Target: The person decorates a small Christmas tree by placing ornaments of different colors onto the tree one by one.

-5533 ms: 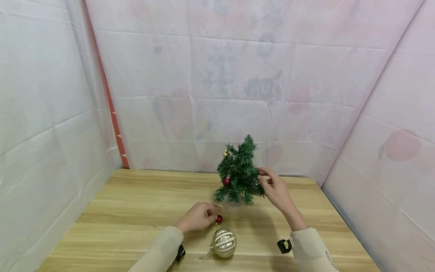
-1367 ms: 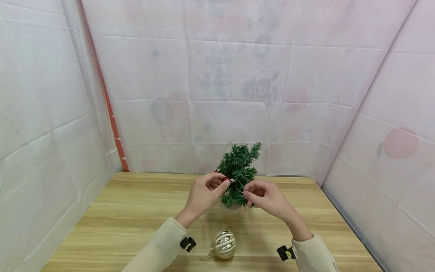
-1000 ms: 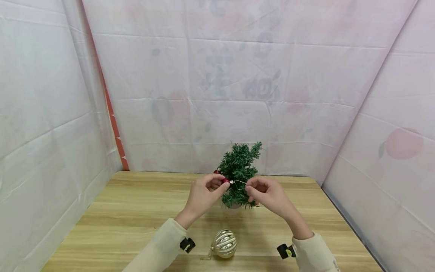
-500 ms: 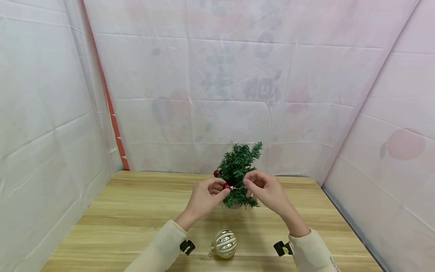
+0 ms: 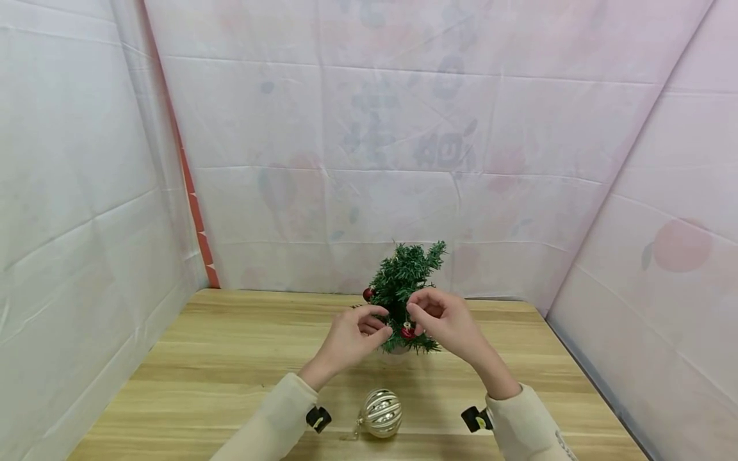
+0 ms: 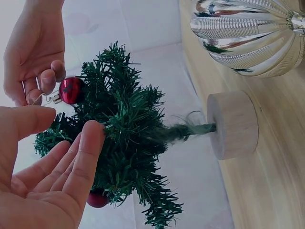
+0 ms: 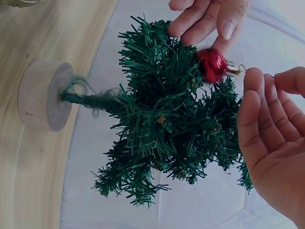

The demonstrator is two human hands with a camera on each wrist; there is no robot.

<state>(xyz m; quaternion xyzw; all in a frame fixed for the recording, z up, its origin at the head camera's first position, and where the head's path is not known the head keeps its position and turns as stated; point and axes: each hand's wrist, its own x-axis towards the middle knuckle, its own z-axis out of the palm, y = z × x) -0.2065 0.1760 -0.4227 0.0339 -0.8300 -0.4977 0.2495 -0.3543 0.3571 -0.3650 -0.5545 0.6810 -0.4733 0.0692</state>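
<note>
– Where is the small red bauble [image 5: 407,331] to be found?

– In front of the green tree [image 5: 406,272], low among its branches, hung from a wire loop [image 7: 242,66]. The wire is pinched between thumb and fingertips of the right hand [image 5: 452,323]. Whether any branch is touched by the bauble cannot be told.

– And the left hand [image 5: 352,339]?

– Nothing is held by it. Its thumb and fingers are parted, loosely bent, close to the branches; contact with them cannot be made out. Between the two hands only a narrow gap is left, and the bauble is hung at its right side.

– What is crowded nearby?

– A second red bauble [image 5: 368,294] is carried on the tree's left side, just beyond the left fingers. The tree is borne on a round wooden base [image 6: 233,125]. Nearer the viewer, between the forearms, a large striped gold ornament [image 5: 382,413] is laid, well apart from the base.

– And the edges?

– The base is set in from the back edge of the table [image 5: 230,346]. More wood is seen on the left than on the right. The back edge is closely backed by a pale cloth panel [image 5: 375,211].
</note>
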